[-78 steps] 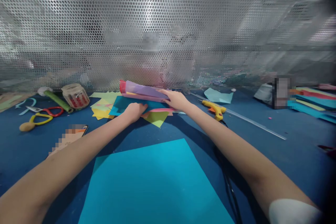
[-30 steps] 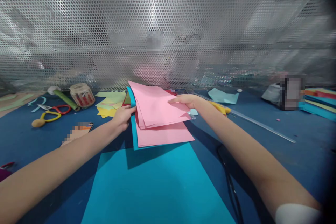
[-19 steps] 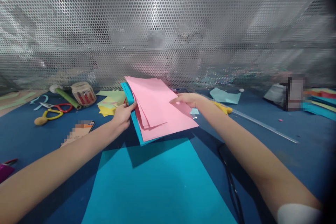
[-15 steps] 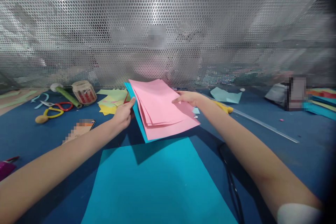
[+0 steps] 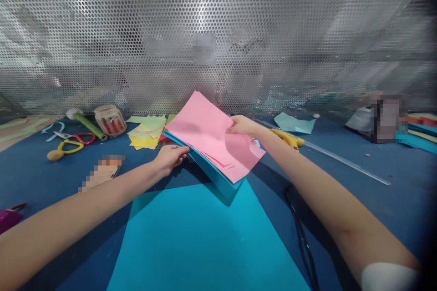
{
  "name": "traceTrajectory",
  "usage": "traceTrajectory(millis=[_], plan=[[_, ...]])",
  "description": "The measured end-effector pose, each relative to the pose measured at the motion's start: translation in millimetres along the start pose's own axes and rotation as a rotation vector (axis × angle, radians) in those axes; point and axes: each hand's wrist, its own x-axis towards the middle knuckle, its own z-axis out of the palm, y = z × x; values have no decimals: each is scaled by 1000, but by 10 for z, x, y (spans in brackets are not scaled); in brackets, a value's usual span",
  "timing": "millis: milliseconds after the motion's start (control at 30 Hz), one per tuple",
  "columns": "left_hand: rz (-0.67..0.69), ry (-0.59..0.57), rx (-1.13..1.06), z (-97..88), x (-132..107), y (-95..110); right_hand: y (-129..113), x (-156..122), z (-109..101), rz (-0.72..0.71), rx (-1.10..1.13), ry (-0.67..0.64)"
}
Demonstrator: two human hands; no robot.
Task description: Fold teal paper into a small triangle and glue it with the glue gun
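holding a loose stack above the table [image 5: 51, 182], both hands on it: pink paper [image 5: 201, 122] on top, blue paper [image 5: 208, 168] underneath, whole thing slanted, 1 corner pointing toward the wearer. left hand [image 5: 170, 159] is narrow, thumb and fingers pinching the lower left edge, on the blue paper. right hand [image 5: 243, 126] is closed on the right edge, thumb on top of the pink paper; its other fingers are mostly hidden, so can't tell how deep they reach under. near corner of the stack overlaps the far edge of the big blue sheet [image 5: 201, 236] in this view; can't tell if they touch, shadow falls there. pink edges don't line up, a few corners fan out by the near side, count not clear. to handle it well: pinch all layers with both hands, not just the outer ones, light grip so the right thumb doesn't crease the pink; square the edges by tapping them on a bare bit of table; level the stack so loose sheets don't slide out. watch the right forearm, it passes close to the yellow glue gun [image 5: 290, 140] and its black cord [image 5: 302, 241]. yellow scraps [image 5: 145, 132] sit left of the stack, phone [image 5: 102, 173] lies beyond the left forearm.
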Motion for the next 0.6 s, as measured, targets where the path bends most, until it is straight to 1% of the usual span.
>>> traceTrajectory(millis=[100,200,300,400,500,600], plan=[[-43,6,5,24,-109,20,-63,-36,-16,-83,-122,66],[-102,-4,-13,17,-303,19,-153,-74,-83,-152,-239,168],[-189,-41,-50,-42,-587,-48,-305,-48,-183,-198,-343,271],[-288,-84,-84,-120,-911,-178,-531,72,-229,-220,-413,321],[-351,-115,-109,-162,-1198,-325,-798,211,-154,-231,-421,336],[-397,-183,-123,-160,-1389,-471,-1108,255,7,-244,-381,399]])
